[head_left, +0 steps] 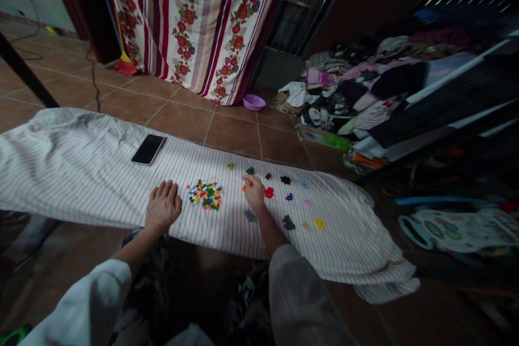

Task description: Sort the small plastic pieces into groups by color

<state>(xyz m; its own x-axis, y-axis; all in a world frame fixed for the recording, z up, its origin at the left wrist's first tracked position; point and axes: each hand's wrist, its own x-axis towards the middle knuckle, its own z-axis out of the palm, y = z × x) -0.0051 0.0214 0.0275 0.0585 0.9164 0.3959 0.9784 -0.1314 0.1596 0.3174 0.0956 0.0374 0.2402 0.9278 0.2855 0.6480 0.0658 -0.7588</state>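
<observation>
Nearest, the left hand [163, 205] lies flat and spread on the striped cloth [81, 173], palm down, holding nothing. The right hand [254, 192] rests further right with its fingers curled down onto the cloth; whether they pinch a piece cannot be told. Between the hands sits the mixed pile of small coloured pieces [206, 194], roughly round, with no clear long axis. Single-colour clusters dot the cloth around the right hand: the red cluster [268, 192] just beside it, the yellow cluster [319, 223] further right. Beyond, a phone [148, 149] lies face up, its long axis pointing away. Further off stand a purple bowl [254, 102] and a flowered curtain [194, 21].
</observation>
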